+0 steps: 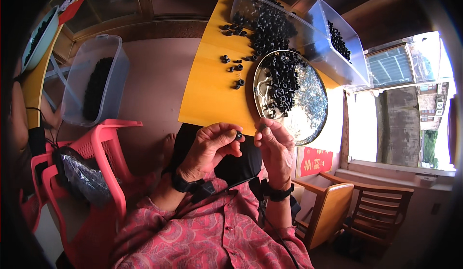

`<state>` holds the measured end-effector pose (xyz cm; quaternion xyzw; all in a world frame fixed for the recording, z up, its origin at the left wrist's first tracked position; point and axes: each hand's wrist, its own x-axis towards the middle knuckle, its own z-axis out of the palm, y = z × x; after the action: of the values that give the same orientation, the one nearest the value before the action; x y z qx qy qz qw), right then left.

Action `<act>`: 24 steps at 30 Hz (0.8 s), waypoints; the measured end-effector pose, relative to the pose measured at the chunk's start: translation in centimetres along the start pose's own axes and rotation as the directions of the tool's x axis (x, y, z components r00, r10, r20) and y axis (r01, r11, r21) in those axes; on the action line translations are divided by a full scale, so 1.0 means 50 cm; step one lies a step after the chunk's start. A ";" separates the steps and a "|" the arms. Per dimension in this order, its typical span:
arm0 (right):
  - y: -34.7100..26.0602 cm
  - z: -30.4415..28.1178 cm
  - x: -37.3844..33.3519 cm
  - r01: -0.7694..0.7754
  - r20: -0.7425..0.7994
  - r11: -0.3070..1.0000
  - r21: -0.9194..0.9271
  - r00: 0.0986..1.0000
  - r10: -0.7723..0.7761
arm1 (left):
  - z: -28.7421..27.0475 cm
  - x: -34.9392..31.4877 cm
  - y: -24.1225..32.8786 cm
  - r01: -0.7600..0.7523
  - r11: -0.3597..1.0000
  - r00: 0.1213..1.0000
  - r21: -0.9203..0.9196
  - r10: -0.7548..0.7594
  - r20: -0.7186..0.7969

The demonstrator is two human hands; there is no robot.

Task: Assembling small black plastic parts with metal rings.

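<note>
A small black cylindrical part (239,135) is pinched by the left hand (208,144) at the yellow surface's (205,90) near edge. The right hand's (277,146) grip is pressed together, its contents unclear; black fittings (283,83) are heaped on the round tray (316,98) beyond.

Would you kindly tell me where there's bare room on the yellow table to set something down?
The near-left corner of the yellow table is bare, bordered by its left and near edges, the scattered black pieces and the round tray. Crowded: the tray's piled part and the black heap beyond.
</note>
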<state>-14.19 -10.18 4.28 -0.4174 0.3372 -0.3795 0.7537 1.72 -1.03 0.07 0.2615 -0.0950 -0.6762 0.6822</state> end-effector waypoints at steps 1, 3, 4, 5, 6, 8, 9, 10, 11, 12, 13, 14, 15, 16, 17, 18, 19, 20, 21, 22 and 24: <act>0.005 0.000 -0.008 -0.031 0.016 0.999 0.044 0.999 0.030 | 0.001 -0.003 0.001 0.004 1.000 1.000 0.010 -0.004 0.004; 0.010 0.005 -0.019 -0.072 0.011 0.991 0.113 0.997 0.071 | 0.012 -0.006 0.003 0.008 1.000 1.000 0.003 -0.008 -0.003; 0.017 0.002 -0.023 -0.072 0.034 0.986 0.152 0.997 0.068 | 0.017 -0.008 0.003 0.008 1.000 1.000 -0.001 -0.008 -0.009; 0.022 0.000 -0.025 -0.076 0.034 0.985 0.154 0.997 0.071 | 0.019 -0.009 0.002 0.009 1.000 1.000 -0.001 -0.009 -0.013; 0.027 -0.002 -0.028 -0.081 0.041 0.980 0.182 0.996 0.075 | 0.021 -0.010 0.001 0.004 1.000 1.000 0.004 -0.004 -0.013; 0.038 -0.005 -0.031 -0.090 0.049 0.973 0.212 0.995 0.081 | 0.023 -0.013 0.001 0.000 1.000 1.000 0.009 0.000 -0.018; 0.044 -0.005 -0.032 -0.074 0.045 0.972 0.223 0.997 0.066 | 0.023 -0.015 0.001 0.009 1.000 1.000 0.011 -0.009 -0.010; 0.049 -0.006 -0.033 -0.058 0.041 0.971 0.234 0.998 0.050 | 0.024 -0.016 0.002 0.019 1.000 1.000 0.013 -0.019 -0.003; 0.052 -0.008 -0.034 -0.061 0.042 0.970 0.235 0.998 0.053 | 0.026 -0.018 0.002 0.018 1.000 1.000 0.013 -0.018 -0.006; 0.055 -0.009 -0.035 -0.060 0.050 0.971 0.232 0.998 0.050 | 0.028 -0.019 0.002 0.023 1.000 1.000 0.018 -0.023 -0.012; 0.057 -0.010 -0.036 -0.058 0.058 0.972 0.229 0.997 0.046 | 0.030 -0.020 0.002 0.028 0.999 0.999 0.022 -0.027 -0.018; 0.058 -0.008 -0.039 -0.060 0.058 0.971 0.230 0.997 0.048 | 0.030 -0.020 0.001 0.028 0.999 0.999 0.022 -0.028 -0.020; 0.058 -0.002 -0.041 -0.039 0.044 0.971 0.235 0.999 0.030 | 0.030 -0.021 0.000 0.032 0.999 0.999 0.022 -0.031 -0.017; 0.058 0.002 -0.043 -0.018 0.029 0.971 0.240 1.000 0.011 | 0.030 -0.021 -0.001 0.035 0.999 0.999 0.022 -0.035 -0.014; 0.059 0.004 -0.045 -0.018 0.029 0.970 0.241 1.000 0.012 | 0.031 -0.021 -0.002 0.036 0.999 0.999 0.023 -0.036 -0.015; 0.059 0.006 -0.047 -0.018 0.029 0.967 0.256 1.000 0.011 | 0.031 -0.021 -0.003 0.030 0.999 0.999 0.023 -0.030 -0.012; 0.060 0.007 -0.048 -0.018 0.030 0.963 0.270 0.999 0.010 | 0.032 -0.021 -0.003 0.024 0.999 1.000 0.023 -0.024 -0.009; 0.061 0.008 -0.050 -0.019 0.030 0.962 0.271 0.999 0.011 | 0.032 -0.022 -0.003 0.024 0.999 1.000 0.023 -0.024 -0.010; 0.063 0.009 -0.052 -0.010 0.031 0.964 0.266 1.000 0.001 | 0.033 -0.022 -0.003 0.019 0.999 1.000 0.029 -0.019 -0.011; 0.064 0.010 -0.053 -0.001 0.033 0.965 0.261 0.999 -0.008 | 0.034 -0.023 -0.003 0.014 0.999 1.000 0.034 -0.013 -0.012; 0.066 0.013 -0.054 0.022 0.040 0.968 0.251 0.999 -0.033 | 0.036 -0.022 -0.005 0.006 0.999 1.000 0.035 -0.005 -0.021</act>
<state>-14.02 -6.42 2.13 -0.3315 0.2642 -0.4204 0.8022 0.57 -0.35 1.73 0.2806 -0.0989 -0.6736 0.6765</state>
